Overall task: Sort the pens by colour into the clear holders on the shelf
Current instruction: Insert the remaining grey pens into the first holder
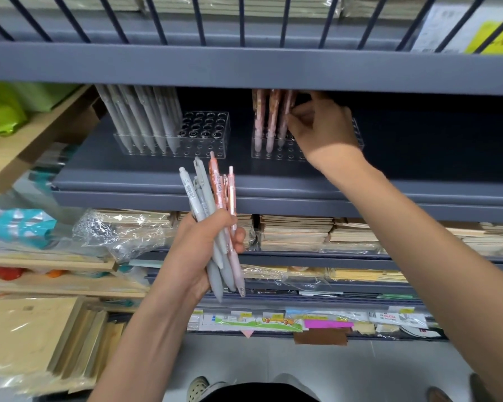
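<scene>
Left grip [198,250] clasps slim pens [204,198] (matte).

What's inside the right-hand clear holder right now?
Pink pens stand in the holder's left holes; the right hand covers the rest, and the upper shelf hides the pen tops.

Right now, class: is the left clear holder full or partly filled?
Partly filled: the holder has grey pens in its left half; right-hand holes stand empty.

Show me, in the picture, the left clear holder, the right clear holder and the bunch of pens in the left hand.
left clear holder [206,127], head view, its empty holes.
right clear holder [273,155], head view, its front wall.
bunch of pens [208,196], head view, a grey barrel.
</scene>
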Action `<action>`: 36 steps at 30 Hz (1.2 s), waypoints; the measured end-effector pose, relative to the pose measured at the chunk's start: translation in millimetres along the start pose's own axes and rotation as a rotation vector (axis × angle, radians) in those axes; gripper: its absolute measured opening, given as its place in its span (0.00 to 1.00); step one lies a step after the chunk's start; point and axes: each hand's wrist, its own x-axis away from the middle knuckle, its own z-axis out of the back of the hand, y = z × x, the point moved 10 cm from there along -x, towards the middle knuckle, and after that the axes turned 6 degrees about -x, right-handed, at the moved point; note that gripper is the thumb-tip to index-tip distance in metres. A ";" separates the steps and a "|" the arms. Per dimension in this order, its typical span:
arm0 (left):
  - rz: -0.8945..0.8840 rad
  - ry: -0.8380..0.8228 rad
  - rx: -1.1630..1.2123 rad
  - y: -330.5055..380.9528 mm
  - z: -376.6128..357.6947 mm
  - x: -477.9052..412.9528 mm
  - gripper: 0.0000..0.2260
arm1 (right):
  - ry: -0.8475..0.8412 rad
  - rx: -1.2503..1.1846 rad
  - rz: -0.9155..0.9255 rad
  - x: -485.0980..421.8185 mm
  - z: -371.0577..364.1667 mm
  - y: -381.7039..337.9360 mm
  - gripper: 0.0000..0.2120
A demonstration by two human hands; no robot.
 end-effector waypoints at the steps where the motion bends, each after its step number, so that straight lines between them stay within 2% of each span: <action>1: 0.003 -0.005 0.004 0.6 0.1 0.2 0.08 | 0.041 -0.012 -0.008 3.9 5.1 4.6 0.15; 4: 0.011 -0.037 0.017 2.0 -1.9 0.9 0.12 | 0.137 0.220 0.017 19.9 14.4 18.5 0.23; 7: 0.016 -0.042 0.009 0.2 -4.1 0.0 0.14 | 0.026 0.478 -0.008 26.9 -1.0 35.6 0.27; 14: 0.024 -0.013 -0.021 -3.1 -4.7 0.2 0.06 | -0.115 0.447 -0.010 19.6 -5.2 46.9 0.28; 16: 0.023 -0.010 -0.022 -2.2 -4.7 0.6 0.06 | -0.022 0.293 0.028 25.0 7.8 34.9 0.24; 18: 0.020 -0.008 -0.028 -1.4 -3.7 1.3 0.06 | 0.178 0.102 0.178 39.8 32.2 5.8 0.15; 19: 0.020 -0.009 -0.030 -1.3 -3.4 1.3 0.06 | 0.225 0.039 0.235 48.3 39.1 -6.7 0.12; 21: 0.015 -0.007 -0.036 -1.0 -3.2 1.5 0.06 | 0.111 -0.062 0.258 60.0 29.1 -24.9 0.12; 24: -0.005 -0.012 -0.047 0.5 -5.5 2.0 0.06 | -0.229 -0.135 0.226 76.3 -10.9 -39.5 0.12; 27: -0.027 -0.048 -0.060 2.2 -12.8 3.3 0.08 | -0.373 -0.222 0.111 85.1 -31.7 -33.6 0.11; 30: -0.033 -0.067 -0.028 2.1 -15.6 3.2 0.09 | -0.406 -0.394 -0.003 87.5 -36.0 -26.0 0.06; 32: -0.038 -0.073 -0.001 2.7 -14.8 2.2 0.09 | -0.370 -0.554 -0.061 83.8 -28.9 -22.3 0.05; 34: -0.037 -0.062 -0.023 2.2 -10.8 1.1 0.08 | -0.262 -0.712 -0.104 74.8 -12.2 -15.0 0.06; 36: -0.020 -0.053 -0.057 0.2 -7.1 1.6 0.08 | -0.066 -0.796 -0.121 63.8 13.2 -3.1 0.06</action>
